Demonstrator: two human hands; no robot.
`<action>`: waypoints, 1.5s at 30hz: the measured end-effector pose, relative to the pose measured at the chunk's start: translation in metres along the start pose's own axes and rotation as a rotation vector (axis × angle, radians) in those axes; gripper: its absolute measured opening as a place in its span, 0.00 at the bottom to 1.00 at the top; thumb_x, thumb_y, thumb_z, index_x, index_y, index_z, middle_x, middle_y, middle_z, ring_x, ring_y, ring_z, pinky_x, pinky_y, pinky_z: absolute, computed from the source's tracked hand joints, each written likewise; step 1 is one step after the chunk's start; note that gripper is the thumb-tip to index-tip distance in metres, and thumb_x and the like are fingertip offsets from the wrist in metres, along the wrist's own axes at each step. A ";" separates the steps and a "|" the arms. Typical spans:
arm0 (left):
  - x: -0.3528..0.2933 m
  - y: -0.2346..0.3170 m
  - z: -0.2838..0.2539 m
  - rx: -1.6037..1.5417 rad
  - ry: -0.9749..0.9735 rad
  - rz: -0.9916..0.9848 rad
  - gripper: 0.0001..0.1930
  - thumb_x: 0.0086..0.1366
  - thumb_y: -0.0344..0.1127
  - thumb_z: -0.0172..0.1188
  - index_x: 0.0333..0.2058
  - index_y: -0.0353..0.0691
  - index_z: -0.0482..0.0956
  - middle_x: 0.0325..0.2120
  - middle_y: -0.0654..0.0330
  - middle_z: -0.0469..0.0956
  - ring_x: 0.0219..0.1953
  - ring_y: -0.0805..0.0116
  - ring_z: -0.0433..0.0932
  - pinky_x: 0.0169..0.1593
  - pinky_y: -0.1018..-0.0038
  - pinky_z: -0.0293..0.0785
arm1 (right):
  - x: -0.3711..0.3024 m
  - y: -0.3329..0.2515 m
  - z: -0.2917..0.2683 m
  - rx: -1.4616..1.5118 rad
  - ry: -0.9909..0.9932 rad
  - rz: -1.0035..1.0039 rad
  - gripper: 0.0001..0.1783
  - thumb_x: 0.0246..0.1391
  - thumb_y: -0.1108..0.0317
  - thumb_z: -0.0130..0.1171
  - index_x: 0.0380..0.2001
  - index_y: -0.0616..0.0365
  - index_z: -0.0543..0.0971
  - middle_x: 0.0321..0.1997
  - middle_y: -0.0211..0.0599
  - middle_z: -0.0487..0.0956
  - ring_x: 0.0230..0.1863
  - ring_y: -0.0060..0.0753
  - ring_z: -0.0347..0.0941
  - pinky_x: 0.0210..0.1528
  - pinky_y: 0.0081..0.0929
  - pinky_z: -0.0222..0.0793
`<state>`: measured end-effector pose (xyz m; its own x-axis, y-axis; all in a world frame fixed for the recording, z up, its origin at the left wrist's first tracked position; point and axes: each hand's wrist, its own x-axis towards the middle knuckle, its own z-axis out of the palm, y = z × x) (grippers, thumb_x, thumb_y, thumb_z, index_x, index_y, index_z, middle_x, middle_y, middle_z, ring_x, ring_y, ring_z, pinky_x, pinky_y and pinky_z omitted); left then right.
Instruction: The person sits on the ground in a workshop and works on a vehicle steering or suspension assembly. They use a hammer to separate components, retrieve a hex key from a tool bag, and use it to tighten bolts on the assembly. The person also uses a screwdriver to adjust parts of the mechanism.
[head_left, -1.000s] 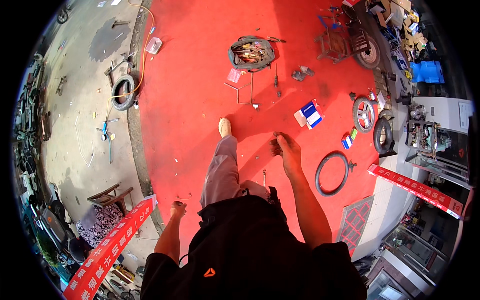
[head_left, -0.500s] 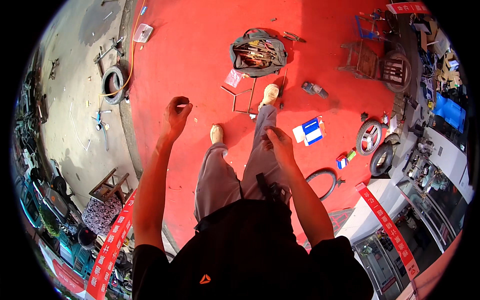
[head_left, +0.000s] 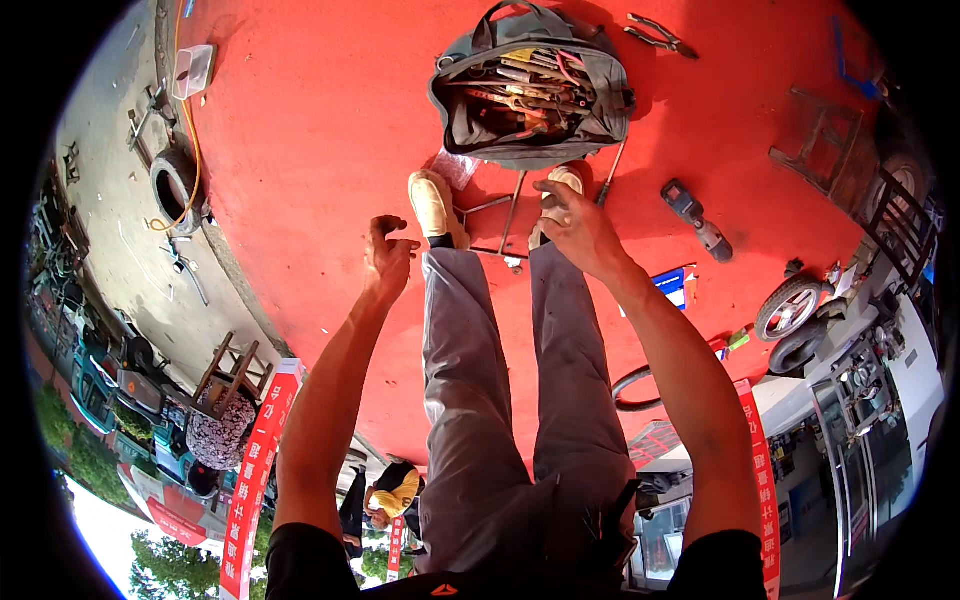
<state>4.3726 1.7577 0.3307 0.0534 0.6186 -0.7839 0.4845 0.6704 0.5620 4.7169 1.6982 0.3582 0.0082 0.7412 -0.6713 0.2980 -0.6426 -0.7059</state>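
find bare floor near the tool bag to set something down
Red carpet is bare between clear box and tool bag, also between pliers and power tool. Just below the bag is crowded: shoes, metal frame, plastic packet.

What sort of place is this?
Probably an outdoor vehicle repair spot: an open tool bag full of hand tools, a spoked wheel off any vehicle, and a loose tire by the hose.
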 end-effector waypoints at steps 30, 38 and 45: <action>0.222 0.077 0.070 0.111 -0.031 0.089 0.36 0.60 0.36 0.63 0.65 0.26 0.66 0.42 0.47 0.86 0.43 0.64 0.84 0.49 0.67 0.81 | 0.278 0.090 -0.050 -0.300 0.229 -0.045 0.33 0.57 0.65 0.65 0.67 0.60 0.74 0.58 0.54 0.83 0.60 0.54 0.80 0.64 0.40 0.74; 0.228 0.091 0.078 0.011 0.072 0.150 0.35 0.62 0.34 0.63 0.65 0.24 0.65 0.39 0.49 0.86 0.41 0.69 0.83 0.47 0.71 0.80 | 0.341 0.069 -0.045 -0.312 0.205 -0.268 0.38 0.60 0.65 0.65 0.72 0.58 0.68 0.66 0.56 0.79 0.69 0.54 0.74 0.69 0.42 0.71; 0.242 0.091 0.078 0.011 0.103 0.129 0.33 0.64 0.34 0.64 0.64 0.24 0.68 0.39 0.54 0.86 0.40 0.73 0.81 0.44 0.75 0.79 | 0.365 0.072 -0.024 -0.460 0.107 -0.283 0.34 0.59 0.69 0.65 0.69 0.59 0.72 0.60 0.58 0.82 0.64 0.52 0.79 0.63 0.44 0.75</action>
<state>4.4980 1.9361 0.1715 0.0261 0.7383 -0.6740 0.4893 0.5785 0.6527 4.7640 1.9273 0.0675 -0.0427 0.9036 -0.4263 0.6893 -0.2822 -0.6672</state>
